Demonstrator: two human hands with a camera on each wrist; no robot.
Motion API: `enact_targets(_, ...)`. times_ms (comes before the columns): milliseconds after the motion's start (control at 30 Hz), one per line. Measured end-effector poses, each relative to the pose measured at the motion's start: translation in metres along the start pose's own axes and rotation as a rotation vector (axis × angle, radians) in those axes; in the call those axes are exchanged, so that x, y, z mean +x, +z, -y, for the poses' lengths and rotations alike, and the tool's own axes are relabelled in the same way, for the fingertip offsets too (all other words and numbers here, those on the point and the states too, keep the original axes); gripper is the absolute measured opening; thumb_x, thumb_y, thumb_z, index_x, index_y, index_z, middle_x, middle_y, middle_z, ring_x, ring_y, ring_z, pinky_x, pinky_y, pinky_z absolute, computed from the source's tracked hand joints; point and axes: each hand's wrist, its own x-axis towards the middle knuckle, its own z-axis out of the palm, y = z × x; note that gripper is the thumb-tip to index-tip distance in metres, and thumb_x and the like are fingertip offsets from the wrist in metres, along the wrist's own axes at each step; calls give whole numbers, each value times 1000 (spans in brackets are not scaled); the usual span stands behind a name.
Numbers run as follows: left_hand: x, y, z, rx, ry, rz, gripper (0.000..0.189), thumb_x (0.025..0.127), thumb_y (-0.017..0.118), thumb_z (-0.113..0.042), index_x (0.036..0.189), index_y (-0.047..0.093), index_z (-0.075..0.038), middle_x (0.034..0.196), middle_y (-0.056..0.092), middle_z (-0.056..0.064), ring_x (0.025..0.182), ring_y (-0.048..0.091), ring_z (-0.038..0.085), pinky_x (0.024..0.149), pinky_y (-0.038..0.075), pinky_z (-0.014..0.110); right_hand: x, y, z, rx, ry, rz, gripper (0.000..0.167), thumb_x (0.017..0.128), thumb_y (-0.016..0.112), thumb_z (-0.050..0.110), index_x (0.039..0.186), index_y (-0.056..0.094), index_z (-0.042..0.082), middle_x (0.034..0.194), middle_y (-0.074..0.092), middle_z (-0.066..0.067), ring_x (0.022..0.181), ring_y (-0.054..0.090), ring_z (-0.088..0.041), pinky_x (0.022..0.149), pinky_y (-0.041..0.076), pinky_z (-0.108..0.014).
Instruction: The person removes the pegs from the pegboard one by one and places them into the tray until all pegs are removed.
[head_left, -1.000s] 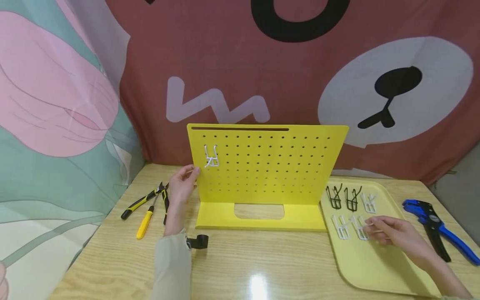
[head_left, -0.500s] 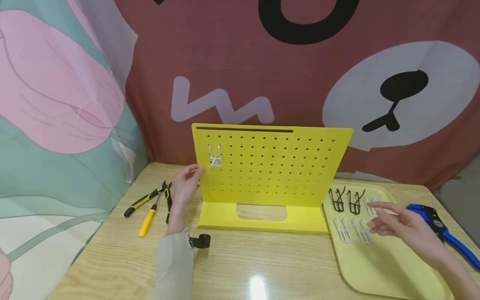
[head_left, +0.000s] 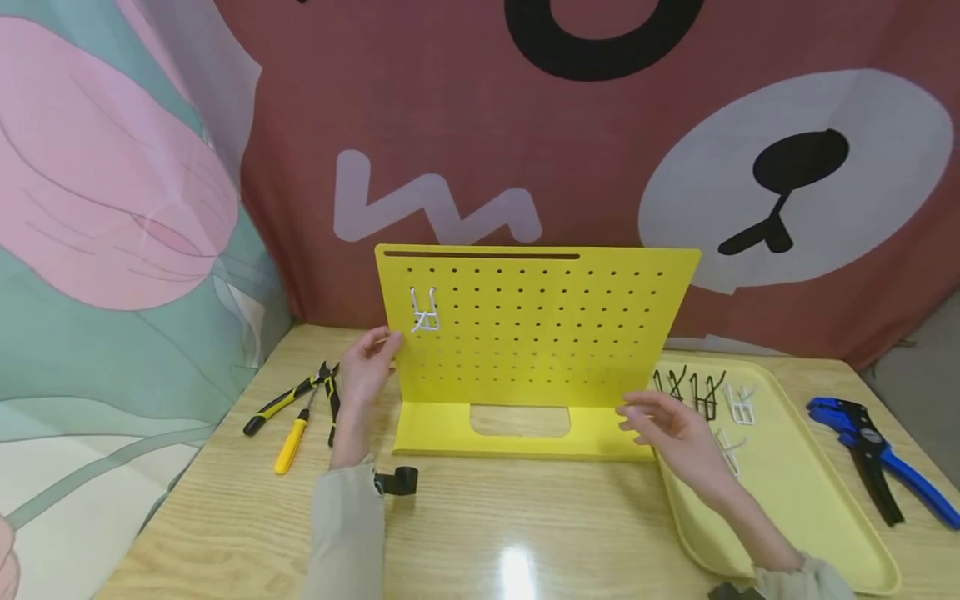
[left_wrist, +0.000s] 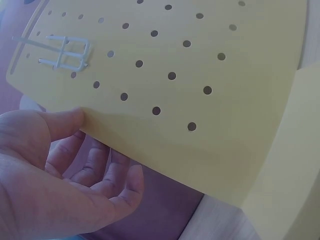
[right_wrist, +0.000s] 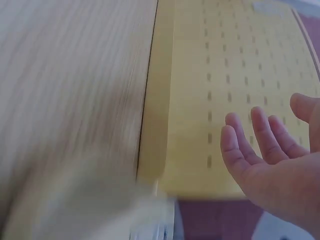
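A yellow pegboard [head_left: 517, 333] stands upright on its yellow base. My left hand [head_left: 366, 367] grips its left edge, thumb on the front face and fingers behind it, as the left wrist view shows. Near the board's upper left corner hangs a white wire hook [left_wrist: 70, 54]. My right hand [head_left: 678, 437] is over the base's right end, in front of the board. The right wrist view shows this hand [right_wrist: 285, 165] with fingers spread and nothing held. Black wire hooks [head_left: 707, 394] and white wire hooks [head_left: 741, 406] lie on a pale yellow tray, partly hidden by my right hand.
The tray [head_left: 795, 517] is at the right, with a blue and black wire stripper [head_left: 866, 442] beyond it. Yellow and black pliers [head_left: 281, 406] and a yellow screwdriver [head_left: 291, 446] lie left of my left arm. A printed cloth [head_left: 450, 125] hangs behind the table.
My right hand has moved left from above the tray's white hooks to the front of the pegboard. My left hand keeps its place on the board's edge.
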Motion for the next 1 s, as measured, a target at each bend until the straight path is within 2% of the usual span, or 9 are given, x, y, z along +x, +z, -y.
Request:
enact_targets(133, 1, 0, 0, 3, 0, 1, 34, 96, 60, -26, 124, 60, -7, 114, 59, 8, 97, 54, 15, 83, 47, 34, 18, 32, 14, 73, -17, 24, 31, 98, 56, 12, 122, 54, -8, 108, 67, -15, 91, 67, -17, 76, 56, -33)
enact_targets(233, 1, 0, 0, 5, -3, 1, 34, 96, 61, -26, 124, 60, -7, 115, 59, 8, 96, 54, 14, 81, 48, 32, 29, 50, 24, 117, -24, 47, 30, 97, 57, 12, 120, 56, -7, 108, 65, -21, 91, 66, -23, 77, 56, -35)
enact_targets(400, 1, 1, 0, 8, -8, -2, 34, 96, 61, -26, 124, 61, -7, 114, 59, 7, 94, 54, 13, 73, 47, 24, 42, 77, 39, 155, -48, 164, 24, 96, 60, 13, 114, 61, -1, 105, 67, -17, 93, 65, -32, 79, 55, -37)
enact_targets(500, 1, 1, 0, -4, -9, 1, 34, 96, 60, -25, 124, 60, -7, 116, 59, 7, 96, 54, 14, 78, 48, 29, 48, 93, 49, 169, -62, 221, 23, 95, 61, 15, 113, 63, 1, 105, 67, -16, 95, 65, -33, 82, 54, -39)
enact_targets(667, 2, -1, 1, -22, -28, 15, 36, 96, 60, -25, 127, 58, -7, 122, 57, 10, 103, 53, 19, 92, 45, 43, 59, 119, 67, 140, -123, 240, 24, 94, 62, 16, 115, 63, 3, 106, 67, -15, 95, 65, -26, 83, 53, -35)
enact_targets(833, 1, -1, 1, -20, -30, 19, 38, 96, 60, -28, 127, 58, -7, 124, 57, 10, 106, 54, 20, 93, 45, 43, 71, 136, 86, 139, -152, 240, 28, 94, 63, 16, 120, 61, 7, 107, 68, -11, 95, 63, -22, 83, 52, -34)
enact_targets(1000, 1, -1, 1, -11, -25, 7, 37, 95, 61, -28, 126, 59, -7, 118, 59, 8, 99, 55, 16, 91, 46, 41, 87, 149, 105, 146, -198, 240, 35, 95, 61, 17, 129, 55, 11, 104, 69, -11, 85, 64, -18, 77, 53, -32)
